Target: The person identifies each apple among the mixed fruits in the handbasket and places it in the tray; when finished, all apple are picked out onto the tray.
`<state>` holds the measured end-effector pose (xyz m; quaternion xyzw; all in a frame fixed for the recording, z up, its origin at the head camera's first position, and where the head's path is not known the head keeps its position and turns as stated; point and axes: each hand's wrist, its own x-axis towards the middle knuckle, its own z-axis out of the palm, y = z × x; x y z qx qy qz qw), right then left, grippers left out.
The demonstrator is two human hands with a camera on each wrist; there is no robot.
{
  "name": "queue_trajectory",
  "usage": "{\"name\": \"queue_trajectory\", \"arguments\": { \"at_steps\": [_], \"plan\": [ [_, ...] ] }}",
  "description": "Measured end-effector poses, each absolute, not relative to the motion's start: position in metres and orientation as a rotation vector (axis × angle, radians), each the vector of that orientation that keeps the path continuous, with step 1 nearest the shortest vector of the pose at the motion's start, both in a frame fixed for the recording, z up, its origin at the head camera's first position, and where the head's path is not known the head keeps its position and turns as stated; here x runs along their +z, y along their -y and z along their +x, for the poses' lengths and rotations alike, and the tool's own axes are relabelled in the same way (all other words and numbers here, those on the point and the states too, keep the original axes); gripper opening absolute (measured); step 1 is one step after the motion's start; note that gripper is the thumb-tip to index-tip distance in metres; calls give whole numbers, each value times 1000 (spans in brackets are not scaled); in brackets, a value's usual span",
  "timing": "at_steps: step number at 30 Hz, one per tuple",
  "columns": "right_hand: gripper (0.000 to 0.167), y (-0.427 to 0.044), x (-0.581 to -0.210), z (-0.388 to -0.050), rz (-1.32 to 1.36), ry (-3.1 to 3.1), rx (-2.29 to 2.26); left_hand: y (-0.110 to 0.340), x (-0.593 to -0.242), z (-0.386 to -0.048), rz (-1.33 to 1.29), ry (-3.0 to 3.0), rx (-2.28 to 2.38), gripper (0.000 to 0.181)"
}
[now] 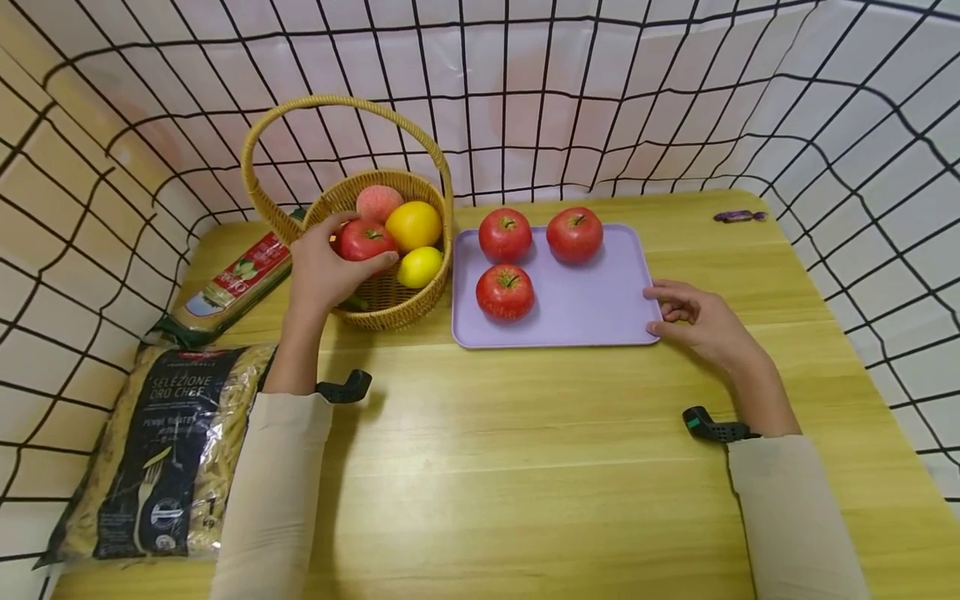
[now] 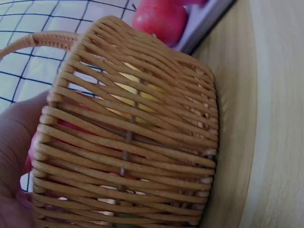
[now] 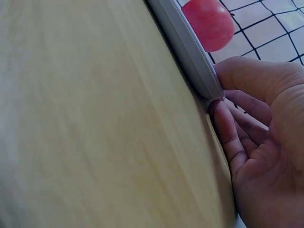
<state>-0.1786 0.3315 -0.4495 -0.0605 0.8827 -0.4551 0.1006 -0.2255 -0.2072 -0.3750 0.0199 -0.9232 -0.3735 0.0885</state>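
Observation:
In the head view my left hand point(image 1: 322, 262) reaches into a wicker basket point(image 1: 397, 315), its thumb and fingers round a red apple point(image 1: 366, 240). A peach point(image 1: 378, 202), an orange-yellow fruit point(image 1: 415, 227) and a lemon point(image 1: 420, 267) lie beside that apple. The basket's woven wall point(image 2: 128, 142) hides most of the grip in the left wrist view. At the right edge of a lilac tray point(image 1: 585, 304), my right hand point(image 1: 701, 321) pinches the rim, thumb above and a finger low against the edge in the right wrist view. Three red apples point(image 1: 506, 292) sit on the tray's left and back.
A bag of penne pasta point(image 1: 168, 450) lies at the front left. Behind it a red-labelled pasta packet point(image 1: 240, 279) leans towards the basket. One purple-wrapped candy point(image 1: 740, 216) lies at the back right. Black wire grid point(image 1: 525, 108) encloses the table's back and sides.

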Motion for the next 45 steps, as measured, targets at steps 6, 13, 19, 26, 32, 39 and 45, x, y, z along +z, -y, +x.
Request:
{"name": "queue_trajectory", "arguments": {
  "at_steps": [6,13,19,26,32,39,45],
  "plan": [
    [51,-331,-450,-179,-171,-2619,-1336,197,-365,-218,61,2610,-1227,83],
    [52,-330,-451,-179,-164,-2615,-1315,169,-352,-205,-74,2460,-1398,69],
    [52,-332,-449,-178,-155,-2622,-1303,123,-349,-197,-287,2432,-1478,64],
    [52,-331,-449,-178,-163,-2617,-1307,66,-355,-190,-463,2490,-1604,70],
    [51,-330,-448,-178,-166,-2622,-1312,30,-363,-190,-520,2567,-1547,72],
    [51,-329,-446,-178,-180,-2619,-1345,-3,-378,-188,-578,2678,-1518,76],
    [52,-329,-447,-177,-166,-2622,-1319,-25,-390,-188,-583,2751,-1501,81]
  ]
}}
